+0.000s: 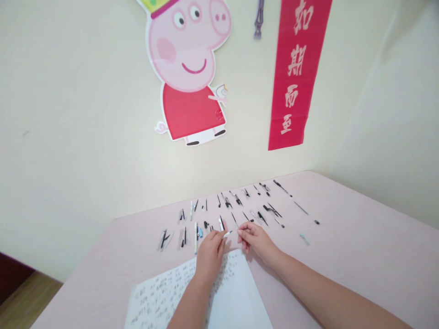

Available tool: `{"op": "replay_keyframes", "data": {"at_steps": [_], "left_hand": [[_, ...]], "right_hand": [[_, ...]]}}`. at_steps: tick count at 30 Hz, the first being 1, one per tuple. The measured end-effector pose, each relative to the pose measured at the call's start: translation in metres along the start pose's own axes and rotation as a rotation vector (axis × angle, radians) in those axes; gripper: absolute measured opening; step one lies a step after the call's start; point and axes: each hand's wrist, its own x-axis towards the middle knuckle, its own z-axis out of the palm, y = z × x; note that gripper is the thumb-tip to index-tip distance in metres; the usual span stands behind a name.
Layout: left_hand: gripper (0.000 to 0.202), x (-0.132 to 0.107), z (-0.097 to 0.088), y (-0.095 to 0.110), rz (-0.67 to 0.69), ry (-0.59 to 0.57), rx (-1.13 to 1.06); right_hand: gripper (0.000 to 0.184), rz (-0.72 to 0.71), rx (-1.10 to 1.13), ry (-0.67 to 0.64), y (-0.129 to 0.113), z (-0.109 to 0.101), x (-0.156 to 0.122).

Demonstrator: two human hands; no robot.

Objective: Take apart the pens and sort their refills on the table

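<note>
My left hand [211, 253] is closed around a white pen [227, 235], whose thin dark tip points right toward my other hand. Just right of that tip, my right hand [255, 240] has thumb and forefinger pinched together; anything between them is too small to make out. Beyond both hands lie two rows of taken-apart pens, among them a dark refill [234, 219], a black pen part [262, 218] and a pale pen barrel [195, 237]. Below my left hand is a sheet of handwritten paper [171, 292], partly covered by my left forearm.
A pink cloth [343, 269] covers the table, which meets the wall at the back. A small light-blue piece [304, 239] lies at the right, and a long thin refill [302, 208] with a dark end lies behind it. A pig cutout [192, 109] and a red banner [291, 91] hang on the wall.
</note>
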Motion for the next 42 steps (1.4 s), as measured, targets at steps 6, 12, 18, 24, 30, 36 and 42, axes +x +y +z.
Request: {"op": "replay_keyframes", "data": {"at_steps": [6,12,18,24,30,36,42], "left_hand": [[0.032,0.0006,-0.0008,0.0009,-0.013,-0.016,-0.016],[0.032,0.0004,-0.0006,0.0001,-0.025,-0.033,-0.003],[0.031,0.0003,-0.0017,0.0014,-0.021,-0.042,0.005],[0.031,0.0003,-0.0007,0.0003,-0.014,-0.045,0.016],[0.03,0.0004,0.0009,-0.0005,0.002,-0.035,0.033],[0.028,0.0003,0.0014,-0.0002,0.036,-0.027,0.067],[0.028,-0.0006,0.0021,0.0003,0.054,-0.052,0.077]], "right_hand": [[0.034,-0.031,0.003,0.024,-0.0045,-0.0024,-0.0021],[0.039,-0.062,0.02,0.004,-0.0039,-0.0026,-0.0008],[0.025,-0.078,-0.031,0.017,-0.0022,-0.0012,-0.0007],[0.022,-0.117,-0.096,0.027,-0.0027,-0.0009,-0.0007],[0.017,-0.14,-0.16,0.04,-0.0012,-0.0006,-0.0016],[0.007,-0.176,-0.253,0.034,-0.0011,0.001,-0.0041],[0.005,-0.238,-0.356,0.007,0.0005,0.0001,-0.0047]]}}
